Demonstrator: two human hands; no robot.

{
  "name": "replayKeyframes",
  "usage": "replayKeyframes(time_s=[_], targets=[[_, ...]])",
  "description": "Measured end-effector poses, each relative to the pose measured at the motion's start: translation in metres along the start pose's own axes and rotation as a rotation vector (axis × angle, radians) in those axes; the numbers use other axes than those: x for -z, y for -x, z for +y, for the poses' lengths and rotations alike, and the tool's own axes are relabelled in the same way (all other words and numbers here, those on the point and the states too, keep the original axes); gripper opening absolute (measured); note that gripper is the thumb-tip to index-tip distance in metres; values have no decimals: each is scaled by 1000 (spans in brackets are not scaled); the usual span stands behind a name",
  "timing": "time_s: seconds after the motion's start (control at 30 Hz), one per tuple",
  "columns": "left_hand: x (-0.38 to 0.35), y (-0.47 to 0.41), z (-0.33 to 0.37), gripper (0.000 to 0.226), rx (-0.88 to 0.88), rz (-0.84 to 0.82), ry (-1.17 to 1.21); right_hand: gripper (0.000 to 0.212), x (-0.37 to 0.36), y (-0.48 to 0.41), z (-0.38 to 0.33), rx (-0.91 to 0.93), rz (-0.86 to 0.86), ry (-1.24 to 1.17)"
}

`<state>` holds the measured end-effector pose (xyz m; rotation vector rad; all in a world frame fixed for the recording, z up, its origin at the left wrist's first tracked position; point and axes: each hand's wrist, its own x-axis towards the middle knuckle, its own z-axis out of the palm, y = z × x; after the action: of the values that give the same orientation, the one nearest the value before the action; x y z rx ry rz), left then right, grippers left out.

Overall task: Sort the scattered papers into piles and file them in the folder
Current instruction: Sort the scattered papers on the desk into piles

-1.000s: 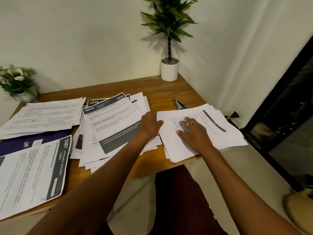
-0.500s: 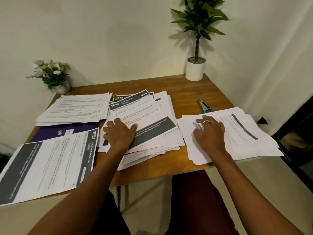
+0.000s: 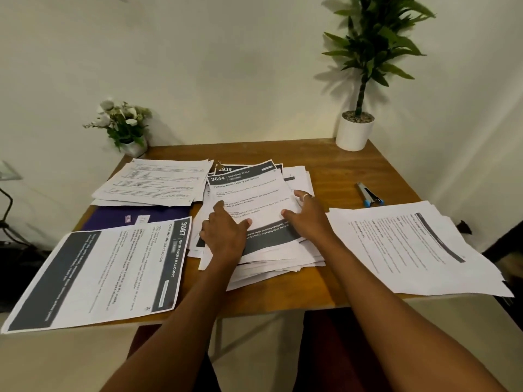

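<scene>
While both lie flat on the middle pile (image 3: 254,193), left hand (image 3: 225,236) near-left, right hand (image 3: 307,219) at right edge, gripping nothing.

Messy middle pile (image 3: 254,205), neater right pile (image 3: 410,250), 2 left piles (image 3: 158,179) overlapping purple folder (image 3: 113,219).

Place: home study corner or small office | Furniture: small wooden desk (image 3: 339,171) pushed against a plain cream wall (image 3: 226,66) | Decor: tall leafy plant (image 3: 368,46) in a white pot (image 3: 355,134); small pot of white flowers (image 3: 124,128) | Work signs: printed papers (image 3: 410,244) in piles across the desktop; purple folder (image 3: 113,219)
</scene>
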<state>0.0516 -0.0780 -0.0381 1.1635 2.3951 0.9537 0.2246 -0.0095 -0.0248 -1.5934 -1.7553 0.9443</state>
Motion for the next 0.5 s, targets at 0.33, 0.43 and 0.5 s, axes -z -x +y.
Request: replayKeyframes(time_s=[0.33, 0.43, 0.5], targets=[[36, -3, 2, 41, -113, -127, 342, 75, 25, -22, -8, -173, 35, -495], [57, -14, 1, 24, -146, -198, 358, 85, 29, -26, -15, -117, 60, -567], [73, -22, -1, 16, -163, -241, 363, 75, 28, -28, -22, -96, 40, -685]])
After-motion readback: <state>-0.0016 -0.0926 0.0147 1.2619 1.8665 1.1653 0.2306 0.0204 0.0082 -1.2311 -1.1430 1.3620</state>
